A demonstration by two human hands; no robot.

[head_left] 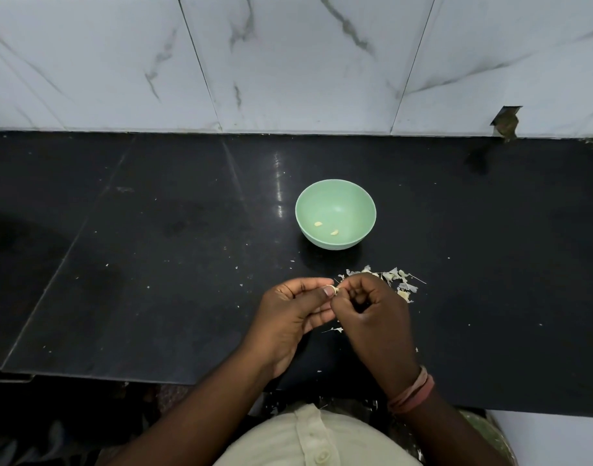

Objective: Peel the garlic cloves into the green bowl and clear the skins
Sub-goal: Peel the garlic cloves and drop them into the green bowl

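Peeling a small, slippery clove over the black counter

Both hands meet near the front edge of the glossy black stone counter [154,264], just nearer than the pale green round plastic bowl [335,213]. The left hand [295,317] pinches a small cream garlic clove [335,290] between thumb and curled fingers; the right hand [369,307], fingers curled in, nips at its tip, seemingly on a shred of skin. Two peeled cream cloves [326,228] lie apart in the bowl's bottom. A scatter of papery white skins [389,277] lies just right of the hands, with what may be another clove among them.

The clove looks light, firm and likely slick once bare, so it is best held across its flanks while the brittle, weightless skin is lifted from the pointed end. Skins will drift easily, so sweeping them together suits better than picking.
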